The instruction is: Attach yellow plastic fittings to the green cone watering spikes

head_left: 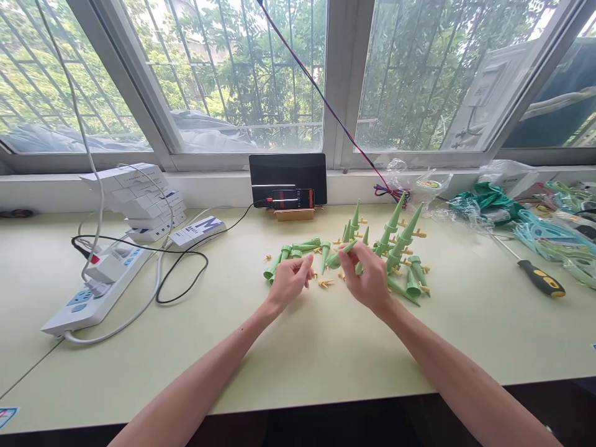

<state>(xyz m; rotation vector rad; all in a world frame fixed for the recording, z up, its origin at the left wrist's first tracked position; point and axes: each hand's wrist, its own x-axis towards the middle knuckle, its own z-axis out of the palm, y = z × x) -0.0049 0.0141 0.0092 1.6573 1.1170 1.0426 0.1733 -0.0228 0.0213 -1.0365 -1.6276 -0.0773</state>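
Note:
My right hand (365,276) is closed round a green plant watering spike (334,261), its tip slanting up to the right above the fingers. To its left, my left hand (291,280) has its thumb and fingers pressed together; whatever they may hold is hidden. Loose green spikes (305,246) lie just behind the left hand. Small yellow valves (326,284) are scattered on the table between the two hands. Beyond and right of my right hand stand several nested stacks of spikes (406,239) with yellow valves sticking out of their sides.
A tablet (288,167) leans at the window behind a phone (293,198) on a small stand. At left are a power strip (100,304), cables and stacked white boxes (156,214). A screwdriver (540,277) and bagged items (556,233) lie at right.

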